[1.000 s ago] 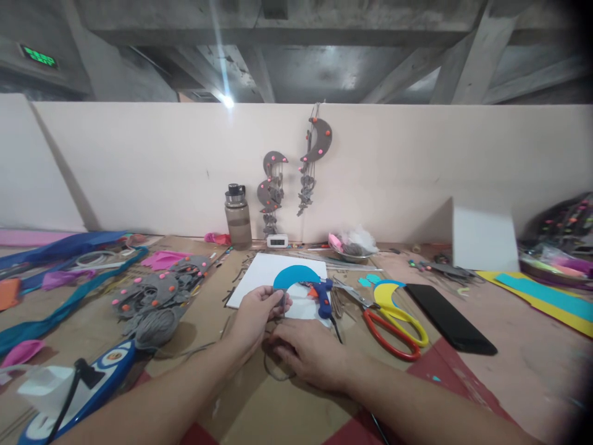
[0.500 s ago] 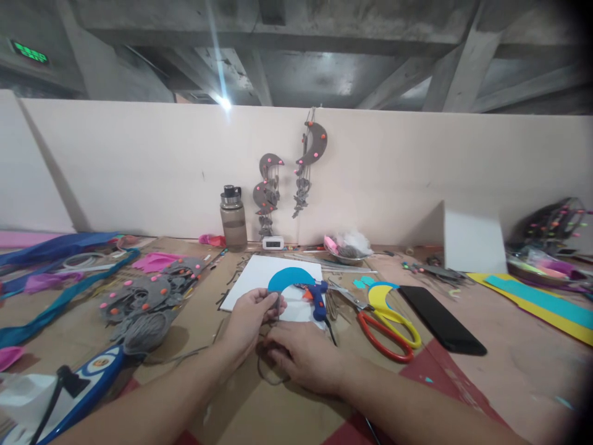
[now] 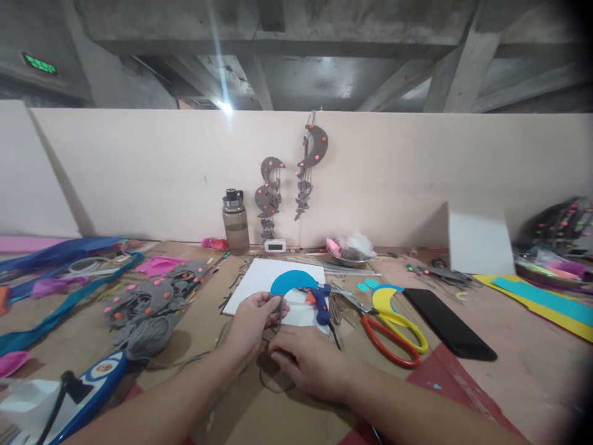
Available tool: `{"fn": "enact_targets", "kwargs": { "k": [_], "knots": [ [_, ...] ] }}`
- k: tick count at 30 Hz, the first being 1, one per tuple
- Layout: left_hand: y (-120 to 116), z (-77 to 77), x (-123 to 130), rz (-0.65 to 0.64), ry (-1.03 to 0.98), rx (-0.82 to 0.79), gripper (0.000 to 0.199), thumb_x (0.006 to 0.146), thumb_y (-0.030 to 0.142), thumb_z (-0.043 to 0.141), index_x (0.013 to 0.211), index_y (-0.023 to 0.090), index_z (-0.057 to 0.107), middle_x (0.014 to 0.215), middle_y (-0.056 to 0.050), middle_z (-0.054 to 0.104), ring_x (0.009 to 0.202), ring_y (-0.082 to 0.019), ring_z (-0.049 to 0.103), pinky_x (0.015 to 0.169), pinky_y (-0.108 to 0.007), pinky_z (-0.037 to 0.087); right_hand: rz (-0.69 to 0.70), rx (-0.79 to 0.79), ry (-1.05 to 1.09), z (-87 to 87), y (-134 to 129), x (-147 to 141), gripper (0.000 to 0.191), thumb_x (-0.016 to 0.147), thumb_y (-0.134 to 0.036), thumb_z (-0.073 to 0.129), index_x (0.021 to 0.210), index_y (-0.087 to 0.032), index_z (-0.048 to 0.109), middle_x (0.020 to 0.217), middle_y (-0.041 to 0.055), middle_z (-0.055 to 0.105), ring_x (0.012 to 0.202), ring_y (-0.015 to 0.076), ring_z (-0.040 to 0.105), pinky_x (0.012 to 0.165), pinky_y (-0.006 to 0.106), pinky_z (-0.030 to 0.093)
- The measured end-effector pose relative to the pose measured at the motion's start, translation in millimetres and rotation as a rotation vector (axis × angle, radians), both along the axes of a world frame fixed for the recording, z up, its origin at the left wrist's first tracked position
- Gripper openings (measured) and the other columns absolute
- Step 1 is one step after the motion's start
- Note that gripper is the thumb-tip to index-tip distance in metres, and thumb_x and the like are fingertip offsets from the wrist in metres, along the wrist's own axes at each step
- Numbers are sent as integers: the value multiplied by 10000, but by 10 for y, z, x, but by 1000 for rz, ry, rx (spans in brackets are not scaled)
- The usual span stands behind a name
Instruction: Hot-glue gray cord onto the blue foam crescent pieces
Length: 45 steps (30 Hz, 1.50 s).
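Note:
My left hand (image 3: pixel 260 316) pinches the lower left end of a blue crescent (image 3: pixel 293 282) between thumb and fingers. Grey yarn (image 3: pixel 280 309) shows against that end, beside the thumb. Just below and to the right, my right hand (image 3: pixel 308 360) is closed, its fingers curled inward at the yarn; the fingertips are partly hidden. A loop of the strand droops under this hand onto the cardboard. Another length trails left toward a grey yarn ball (image 3: pixel 149 337). Right behind the crescent lies a blue glue gun (image 3: pixel 322 307), over a white sheet (image 3: pixel 252 281).
Scissors (image 3: pixel 393 337) with red and yellow handles lie right of my hands, near a yellow crescent (image 3: pixel 384 298) and a black phone (image 3: pixel 448 322). A bottle (image 3: pixel 236 225) stands by the wall. Grey crescents with pink dots (image 3: pixel 162 293) lie left, past a blue-and-white object (image 3: pixel 92 389).
The whole view has shifted slightly, with the scene sitting a little lower and to the right. My left hand keeps its pinch on the crescent; my right hand stays close below it.

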<state>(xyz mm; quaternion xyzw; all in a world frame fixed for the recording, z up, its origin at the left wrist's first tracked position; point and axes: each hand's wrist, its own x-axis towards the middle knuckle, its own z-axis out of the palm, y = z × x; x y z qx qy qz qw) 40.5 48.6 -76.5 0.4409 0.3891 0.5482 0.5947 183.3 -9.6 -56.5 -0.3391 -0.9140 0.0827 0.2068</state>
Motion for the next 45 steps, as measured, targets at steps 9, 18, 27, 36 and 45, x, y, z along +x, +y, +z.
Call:
{"fn": "enact_targets", "kwargs": {
  "k": [9,18,27,36,45],
  "knots": [
    [-47,47,8,0,-4,-10,237,673,304,699,757,116,581,751,-79,679,621,-116,613,629,-233,469,-22,67,30,-1,-22,-9,141,865,-279,454,862,-207,576,896,17,609,821,132,527,695,232,391],
    [-69,67,15,-13,-15,4,252,658,330,708,744,123,592,710,-50,666,561,-87,573,578,-205,442,-34,155,96,28,-23,-12,122,842,-300,506,836,-187,551,926,47,578,904,177,475,818,329,372],
    [-65,83,10,-4,-56,18,253,630,309,733,739,128,596,712,-50,671,595,-106,607,592,-215,464,-21,343,150,-25,-11,-35,61,803,-129,475,825,-182,497,932,61,561,922,198,435,858,372,312],
    [-31,81,-18,45,-23,66,204,663,275,701,748,113,612,730,-71,678,625,-119,631,628,-231,495,-102,230,249,2,10,-15,72,849,-163,421,801,-180,473,786,34,524,781,166,444,760,322,335],
    [53,101,-86,131,-104,74,170,650,210,705,743,94,622,697,-65,677,635,-119,641,693,-250,522,-96,346,220,-19,-1,-1,209,675,-32,406,811,-182,460,844,59,496,837,197,429,768,336,363]
  ]
}}
